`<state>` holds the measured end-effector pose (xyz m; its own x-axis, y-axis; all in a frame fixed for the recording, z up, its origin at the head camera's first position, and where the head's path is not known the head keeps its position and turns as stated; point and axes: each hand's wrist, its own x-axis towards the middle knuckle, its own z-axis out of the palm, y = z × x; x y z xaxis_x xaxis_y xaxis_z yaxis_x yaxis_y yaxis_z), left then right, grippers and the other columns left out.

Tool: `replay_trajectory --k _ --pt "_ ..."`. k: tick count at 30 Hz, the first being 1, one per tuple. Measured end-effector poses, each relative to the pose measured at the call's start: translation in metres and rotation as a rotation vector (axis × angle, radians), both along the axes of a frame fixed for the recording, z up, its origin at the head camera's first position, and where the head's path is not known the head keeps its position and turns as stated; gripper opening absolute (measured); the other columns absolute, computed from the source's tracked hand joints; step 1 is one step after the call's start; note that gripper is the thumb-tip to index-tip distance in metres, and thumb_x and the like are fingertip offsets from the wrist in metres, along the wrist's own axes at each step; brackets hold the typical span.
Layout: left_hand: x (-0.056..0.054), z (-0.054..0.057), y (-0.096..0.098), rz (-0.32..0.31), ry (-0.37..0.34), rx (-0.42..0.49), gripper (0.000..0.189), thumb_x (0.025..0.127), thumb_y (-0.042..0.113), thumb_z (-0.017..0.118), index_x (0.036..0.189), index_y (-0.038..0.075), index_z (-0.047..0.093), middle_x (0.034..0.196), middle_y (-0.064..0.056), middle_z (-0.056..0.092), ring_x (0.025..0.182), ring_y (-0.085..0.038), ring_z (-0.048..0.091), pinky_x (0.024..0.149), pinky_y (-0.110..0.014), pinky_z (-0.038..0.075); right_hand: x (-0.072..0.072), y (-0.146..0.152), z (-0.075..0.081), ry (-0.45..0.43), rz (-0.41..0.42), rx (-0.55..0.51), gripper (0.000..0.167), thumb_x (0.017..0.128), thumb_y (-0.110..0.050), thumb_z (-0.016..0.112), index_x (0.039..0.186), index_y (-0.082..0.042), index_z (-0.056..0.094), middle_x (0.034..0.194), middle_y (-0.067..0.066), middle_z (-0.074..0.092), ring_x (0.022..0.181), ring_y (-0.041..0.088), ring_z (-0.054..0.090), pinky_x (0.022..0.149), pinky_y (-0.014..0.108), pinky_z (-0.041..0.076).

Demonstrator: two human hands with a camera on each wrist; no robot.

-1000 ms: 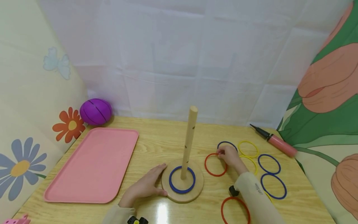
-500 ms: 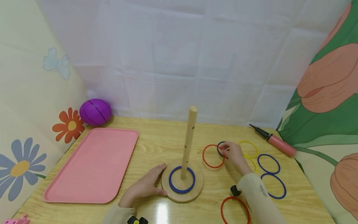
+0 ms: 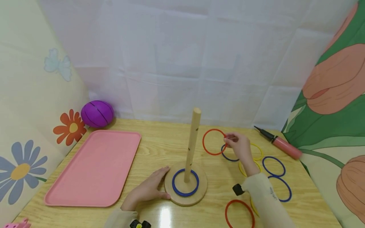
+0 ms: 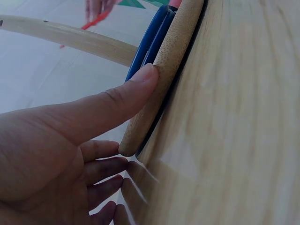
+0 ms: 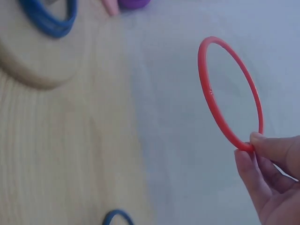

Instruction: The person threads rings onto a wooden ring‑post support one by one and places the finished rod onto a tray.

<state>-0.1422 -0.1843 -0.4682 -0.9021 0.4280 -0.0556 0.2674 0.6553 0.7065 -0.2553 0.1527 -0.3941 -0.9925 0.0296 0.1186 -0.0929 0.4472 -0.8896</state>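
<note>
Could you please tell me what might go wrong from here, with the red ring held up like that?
The right hand pinches the raised red ring at only one part of its rim, so it could swivel or slip. Tilted steeply as it is, the ring might knock the tall wooden post if brought across. The left hand only touches the edge of the round base, so a hard bump could perhaps shift it.

The head view looks forward and down across the desk (image 3: 154,152) from farther back. The left wrist view, turned sideways, sits low and close behind the left grip (image 4: 51,150), facing the base (image 4: 152,108). The right wrist view, also tilted, looks from close by the right grip (image 5: 272,187) toward the red ring (image 5: 209,96). Both wrist views share the base and blue rings (image 4: 146,40).
</note>
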Motion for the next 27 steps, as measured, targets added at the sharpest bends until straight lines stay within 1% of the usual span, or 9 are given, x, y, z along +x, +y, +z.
replay_trajectory --k 3,5,8,9,13,16,20,24,27 --pt "0.000 0.000 0.000 0.002 0.000 -0.001 0.104 0.071 0.037 0.084 0.149 -0.004 0.028 0.155 -0.028 0.027 0.143 -0.049 0.023 0.117 -0.063 0.020 0.003 -0.005 0.012 0.034 -0.023 -0.059 0.027 0.089 -0.008 0.068 0.114 0.002 0.067 0.104 0.021 0.069 0.075 -0.001 0.063 0.072 0.025 0.062" --pt "0.000 0.000 0.000 0.003 0.000 -0.003 0.104 0.071 0.036 0.084 0.149 -0.004 0.028 0.155 -0.028 0.028 0.143 -0.049 0.023 0.117 -0.063 0.020 0.006 -0.007 0.020 0.051 -0.037 -0.088 0.028 0.089 -0.010 0.068 0.115 0.002 0.067 0.104 0.019 0.069 0.073 -0.005 0.061 0.072 0.024 0.062" --pt "0.001 0.000 0.000 0.004 0.000 -0.007 0.104 0.071 0.036 0.084 0.149 -0.005 0.028 0.155 -0.029 0.028 0.143 -0.049 0.024 0.117 -0.063 0.020 0.010 -0.011 0.032 0.066 -0.055 -0.141 0.029 0.090 -0.012 0.068 0.116 0.000 0.066 0.104 0.014 0.069 0.075 -0.004 0.062 0.072 0.020 0.061" --pt "0.001 0.000 0.000 0.004 0.000 -0.007 0.104 0.071 0.036 0.084 0.149 -0.005 0.028 0.155 -0.029 0.028 0.143 -0.050 0.024 0.117 -0.063 0.020 0.011 -0.012 0.035 0.068 -0.056 -0.162 0.030 0.090 -0.012 0.068 0.117 0.000 0.066 0.103 0.011 0.069 0.077 -0.003 0.062 0.072 0.019 0.060" --pt "0.001 0.000 0.000 0.008 -0.004 -0.008 0.104 0.071 0.036 0.084 0.149 -0.004 0.028 0.155 -0.028 0.027 0.143 -0.049 0.023 0.117 -0.063 0.020 0.017 -0.015 0.052 0.087 -0.066 -0.261 0.030 0.090 -0.015 0.069 0.115 -0.001 0.065 0.095 -0.003 0.067 0.081 0.001 0.064 0.074 0.019 0.060" --pt "0.001 0.000 0.000 0.008 -0.003 -0.011 0.104 0.071 0.036 0.084 0.149 -0.004 0.028 0.155 -0.028 0.027 0.143 -0.049 0.023 0.117 -0.063 0.019 0.022 -0.017 0.063 0.137 -0.087 -0.378 0.026 0.088 -0.013 0.070 0.111 -0.001 0.066 0.088 -0.008 0.066 0.080 0.003 0.065 0.073 0.020 0.061" --pt "0.000 0.000 0.001 0.007 -0.002 -0.012 0.104 0.071 0.036 0.084 0.149 -0.004 0.028 0.155 -0.028 0.027 0.143 -0.049 0.022 0.118 -0.063 0.019 0.028 -0.019 0.077 0.205 -0.119 -0.583 0.019 0.086 -0.007 0.071 0.105 -0.003 0.068 0.086 -0.004 0.067 0.079 0.007 0.066 0.070 0.020 0.061" --pt "0.000 0.001 0.001 0.005 -0.004 -0.008 0.104 0.071 0.035 0.084 0.149 -0.005 0.028 0.155 -0.028 0.026 0.143 -0.050 0.022 0.118 -0.064 0.018 0.036 -0.023 0.090 0.230 -0.131 -0.742 0.014 0.085 -0.006 0.072 0.098 -0.007 0.069 0.088 0.000 0.067 0.080 0.009 0.066 0.068 0.021 0.061" --pt "0.000 0.001 0.001 0.004 -0.004 -0.008 0.104 0.071 0.035 0.084 0.149 -0.005 0.028 0.155 -0.028 0.027 0.143 -0.050 0.022 0.117 -0.064 0.019 0.043 -0.028 0.099 0.236 -0.107 -0.848 0.012 0.084 -0.005 0.072 0.095 -0.008 0.069 0.087 0.002 0.067 0.079 0.010 0.066 0.065 0.021 0.061"
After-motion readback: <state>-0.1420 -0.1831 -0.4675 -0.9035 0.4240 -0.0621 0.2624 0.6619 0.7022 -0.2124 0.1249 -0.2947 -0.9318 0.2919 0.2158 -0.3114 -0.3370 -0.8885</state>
